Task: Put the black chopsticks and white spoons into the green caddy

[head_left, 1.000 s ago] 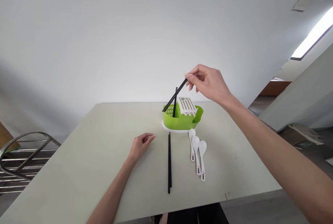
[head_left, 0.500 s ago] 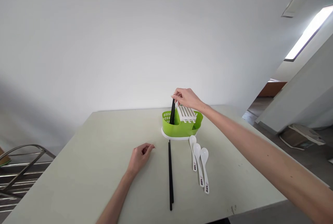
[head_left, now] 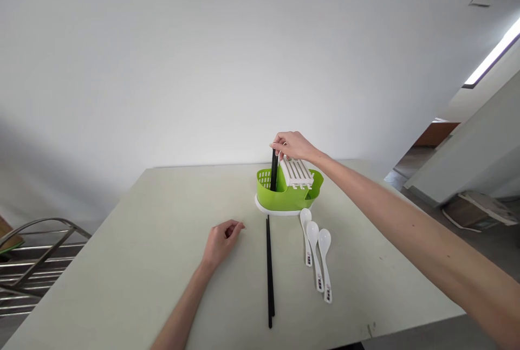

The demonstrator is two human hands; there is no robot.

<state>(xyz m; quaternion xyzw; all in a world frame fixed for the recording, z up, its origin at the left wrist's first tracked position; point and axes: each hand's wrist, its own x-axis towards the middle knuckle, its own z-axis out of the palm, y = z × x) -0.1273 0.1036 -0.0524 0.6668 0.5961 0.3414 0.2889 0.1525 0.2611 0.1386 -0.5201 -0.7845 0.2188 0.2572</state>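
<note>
A green cutlery holder (head_left: 289,197) with a white slotted insert (head_left: 297,173) stands on a white base at the far middle of the table. Black chopsticks (head_left: 274,171) stand upright in its left compartment. My right hand (head_left: 293,146) pinches their top ends from above. My left hand (head_left: 222,241) rests on the table with its fingers curled, holding nothing. A second pair of black chopsticks (head_left: 270,271) lies flat on the table just right of my left hand. Three white spoons (head_left: 317,255) lie side by side in front of the holder.
The pale table (head_left: 130,263) reaches to a plain white wall. A metal rack (head_left: 32,255) stands off the table's left edge. On the right the floor holds a flat box (head_left: 479,206) beside a grey panel.
My right hand has lowered the slanted chopsticks down into the holder's left compartment, so they stand upright now. My left hand has stayed put. The view has shifted slightly.
</note>
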